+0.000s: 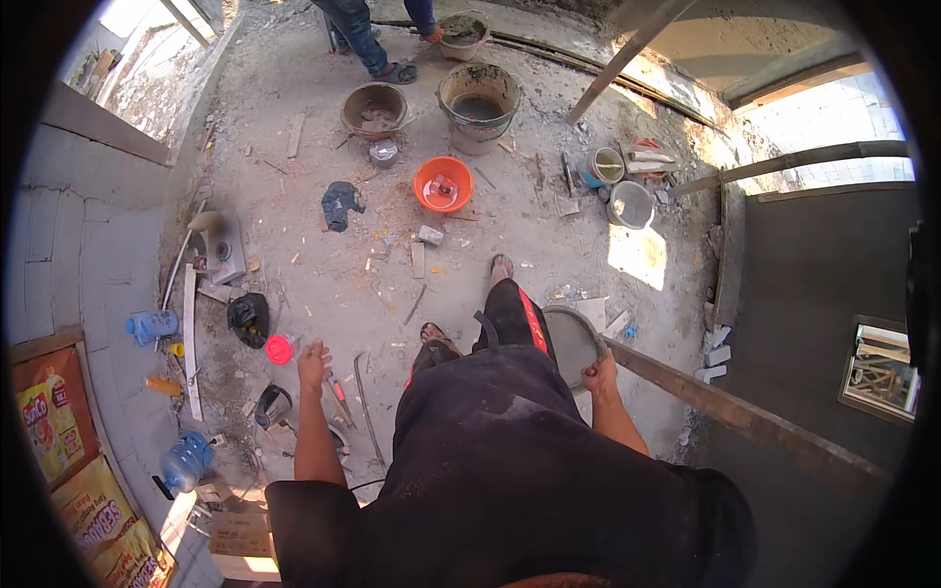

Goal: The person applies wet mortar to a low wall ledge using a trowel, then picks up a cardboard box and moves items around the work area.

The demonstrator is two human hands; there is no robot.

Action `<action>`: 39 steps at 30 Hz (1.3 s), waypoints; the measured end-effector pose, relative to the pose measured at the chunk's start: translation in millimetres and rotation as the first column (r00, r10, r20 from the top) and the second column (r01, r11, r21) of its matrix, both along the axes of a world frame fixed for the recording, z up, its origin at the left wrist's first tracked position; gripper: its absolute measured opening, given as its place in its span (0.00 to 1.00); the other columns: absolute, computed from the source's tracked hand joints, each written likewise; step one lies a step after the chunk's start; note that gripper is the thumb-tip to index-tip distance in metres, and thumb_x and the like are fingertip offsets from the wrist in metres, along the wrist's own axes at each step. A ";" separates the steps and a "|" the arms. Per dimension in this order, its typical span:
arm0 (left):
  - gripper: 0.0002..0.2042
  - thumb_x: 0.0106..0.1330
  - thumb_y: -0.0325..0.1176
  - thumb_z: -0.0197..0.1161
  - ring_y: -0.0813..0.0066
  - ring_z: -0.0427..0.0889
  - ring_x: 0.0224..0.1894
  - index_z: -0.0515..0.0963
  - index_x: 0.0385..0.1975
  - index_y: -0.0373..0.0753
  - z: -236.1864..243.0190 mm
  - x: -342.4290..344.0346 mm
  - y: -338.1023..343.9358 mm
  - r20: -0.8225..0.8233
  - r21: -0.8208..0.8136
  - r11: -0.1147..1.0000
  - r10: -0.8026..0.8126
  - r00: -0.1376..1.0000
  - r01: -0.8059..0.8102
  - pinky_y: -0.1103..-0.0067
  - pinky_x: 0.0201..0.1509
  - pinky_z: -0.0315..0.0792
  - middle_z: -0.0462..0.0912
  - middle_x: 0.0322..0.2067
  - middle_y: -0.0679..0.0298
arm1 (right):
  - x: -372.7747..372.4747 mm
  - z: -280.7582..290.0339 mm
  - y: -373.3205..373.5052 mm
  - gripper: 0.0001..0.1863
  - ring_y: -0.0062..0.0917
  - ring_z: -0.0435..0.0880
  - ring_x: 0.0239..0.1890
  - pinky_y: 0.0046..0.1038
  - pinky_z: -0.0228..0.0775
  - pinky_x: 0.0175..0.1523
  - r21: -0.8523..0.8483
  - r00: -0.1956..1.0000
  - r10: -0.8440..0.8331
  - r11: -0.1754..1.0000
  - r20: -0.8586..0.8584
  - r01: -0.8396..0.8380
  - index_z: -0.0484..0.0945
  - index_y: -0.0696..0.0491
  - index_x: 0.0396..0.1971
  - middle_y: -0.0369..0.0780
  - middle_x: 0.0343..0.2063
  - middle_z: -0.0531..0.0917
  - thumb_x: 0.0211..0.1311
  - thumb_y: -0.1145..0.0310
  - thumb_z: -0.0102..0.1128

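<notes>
At my right side a round grey tub [571, 345] hangs or stands against my leg, partly hidden by my trousers. My right hand [599, 375] is closed on its near rim. The inside looks grey, though I cannot tell how full it is. My left hand [314, 366] is held out to the left with nothing in it, its fingers loosely apart. Just beyond it on the ground is a container with a pinkish-red lid [280, 350]. A tool with a red handle [339, 390] lies beside my left forearm.
An orange basin [443, 184] sits ahead, with a large mortar-stained bucket [478, 106] and a smaller tub [374, 110] behind. Another person [361, 34] reaches to a far bucket [464, 35]. A wooden pole [745, 412] slants at right. Scraps litter the ground.
</notes>
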State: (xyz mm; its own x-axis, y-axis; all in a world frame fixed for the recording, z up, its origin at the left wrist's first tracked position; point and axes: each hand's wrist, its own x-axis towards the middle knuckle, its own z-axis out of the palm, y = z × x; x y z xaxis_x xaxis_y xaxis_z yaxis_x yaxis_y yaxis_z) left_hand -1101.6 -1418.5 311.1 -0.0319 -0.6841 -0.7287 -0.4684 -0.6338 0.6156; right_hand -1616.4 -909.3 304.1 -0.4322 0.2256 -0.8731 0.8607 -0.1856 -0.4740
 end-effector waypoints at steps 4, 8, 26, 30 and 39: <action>0.22 0.75 0.52 0.60 0.71 0.85 0.40 0.76 0.51 0.37 10.4 -116.9 -50.4 -0.026 -0.012 0.997 0.078 0.997 -0.078 0.73 0.37 0.76 0.85 0.44 0.58 | -69.9 1.3 -38.7 0.24 0.19 0.59 0.20 0.23 0.55 0.23 0.042 0.972 -0.184 0.983 0.146 0.180 0.72 0.49 0.47 0.33 0.32 0.68 0.76 0.41 0.44; 0.24 0.73 0.53 0.60 0.70 0.83 0.33 0.79 0.51 0.36 -24.9 -153.4 19.7 0.229 0.250 0.967 -0.012 0.973 -0.047 0.71 0.34 0.76 0.84 0.35 0.62 | -127.6 -45.4 -101.8 0.42 0.19 0.59 0.23 0.27 0.63 0.31 0.068 0.906 -0.286 0.958 0.312 0.279 0.57 0.60 0.70 0.37 0.42 0.66 0.74 0.37 0.41; 0.22 0.77 0.46 0.59 0.70 0.86 0.44 0.77 0.58 0.35 91.5 -328.7 26.0 0.242 0.401 0.892 0.116 0.963 -0.208 0.72 0.48 0.79 0.86 0.47 0.56 | -481.5 -231.2 -355.8 0.32 0.35 0.79 0.23 0.43 0.74 0.33 0.619 0.354 0.935 0.297 -0.034 -0.727 0.80 0.63 0.30 0.48 0.27 0.82 0.71 0.42 0.60; 0.19 0.76 0.42 0.61 0.76 0.83 0.45 0.81 0.54 0.32 117.8 -295.6 113.3 0.324 0.328 0.938 0.001 0.946 -0.113 0.76 0.51 0.78 0.86 0.46 0.58 | -525.4 -217.2 -439.4 0.38 0.58 0.84 0.38 0.50 0.74 0.48 0.700 -0.239 0.970 -0.202 0.046 -0.685 0.82 0.68 0.34 0.64 0.33 0.82 0.70 0.39 0.56; 0.23 0.77 0.46 0.58 0.71 0.85 0.49 0.76 0.61 0.34 136.7 -315.9 229.0 0.358 0.497 0.813 0.126 0.925 -0.303 0.73 0.55 0.77 0.86 0.51 0.57 | -645.4 -251.1 -560.7 0.31 0.51 0.79 0.59 0.48 0.70 0.65 0.508 -0.727 0.469 -0.840 0.502 -0.192 0.80 0.61 0.53 0.56 0.52 0.83 0.64 0.48 0.62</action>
State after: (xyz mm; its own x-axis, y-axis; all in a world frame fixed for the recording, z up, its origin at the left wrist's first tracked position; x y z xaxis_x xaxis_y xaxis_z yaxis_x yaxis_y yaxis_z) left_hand -1417.5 -1189.5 447.8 0.3442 -0.1467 -0.9274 -0.3818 -0.9242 0.0045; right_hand -2261.7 -1470.1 53.0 -0.3049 -0.6304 -0.7139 -0.9027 0.4303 0.0055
